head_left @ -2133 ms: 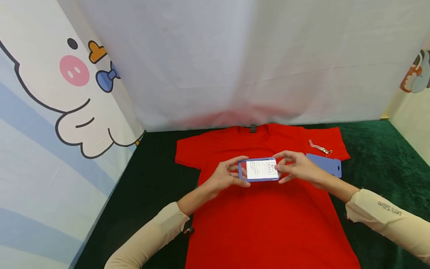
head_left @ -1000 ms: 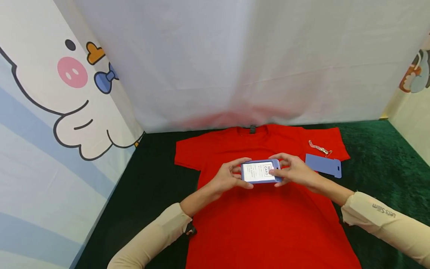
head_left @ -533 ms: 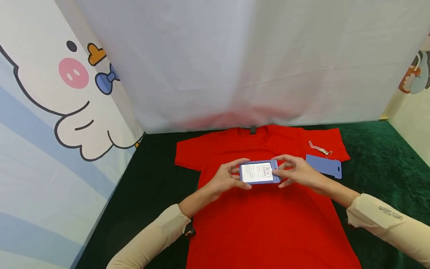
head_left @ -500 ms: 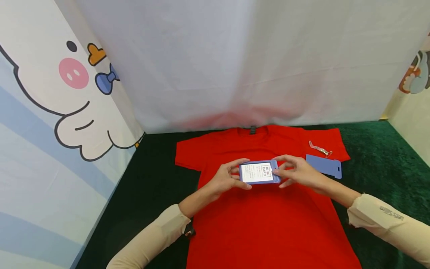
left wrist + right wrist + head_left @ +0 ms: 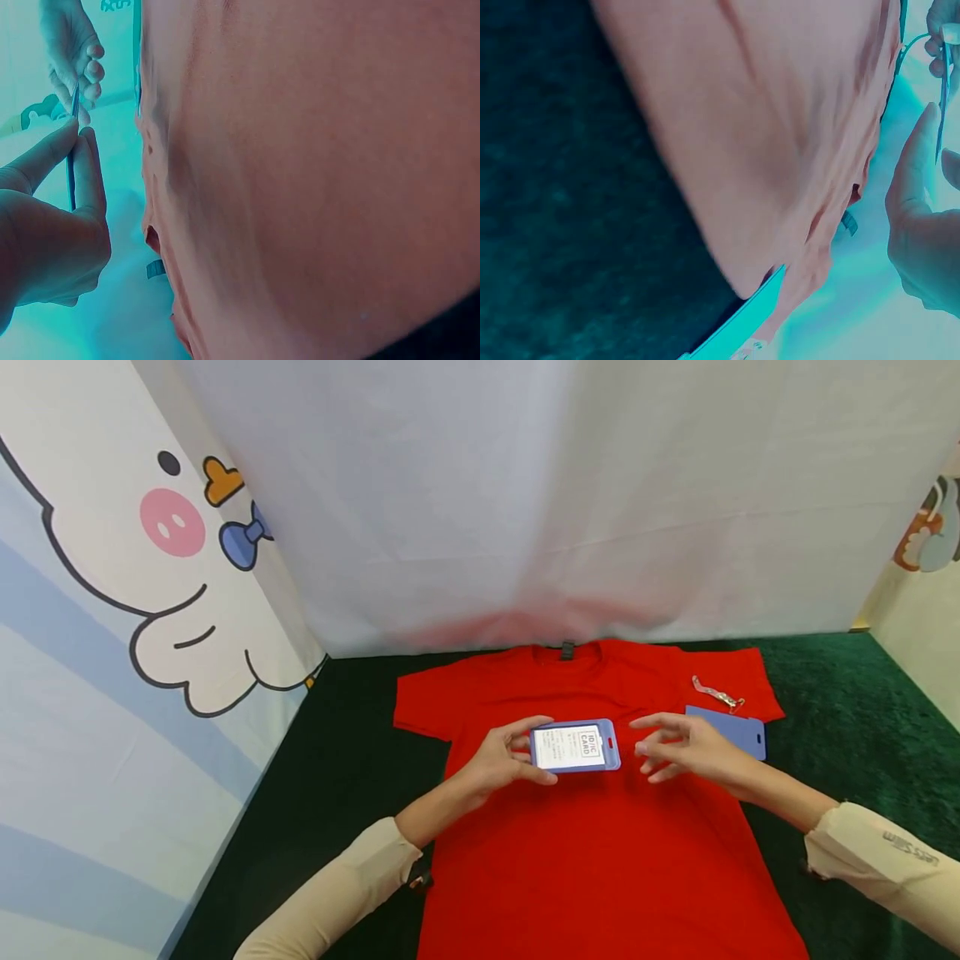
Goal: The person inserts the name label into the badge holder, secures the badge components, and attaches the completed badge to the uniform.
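Observation:
My left hand holds a blue card holder by its left end, pinched between thumb and fingers above the red T-shirt. A white insert printed "ID/IC CARD" sits in the holder's frame, and a slot shows at its right end. In the left wrist view the holder appears edge-on between thumb and fingers. My right hand hovers just right of the holder, apart from it, fingers loosely bent around nothing. Behind that hand lies a flat blue cover piece, partly hidden, with a slot at its right end.
A small strap with a metal clip lies on the shirt's right sleeve. The shirt is spread over a dark green cloth. A white curtain hangs behind, and a cartoon-printed panel stands at the left.
My right hand has let go of the card holder and moved right. Earlier the white insert reached past the frame's right end; now it lies within the frame. My left hand still holds the holder.

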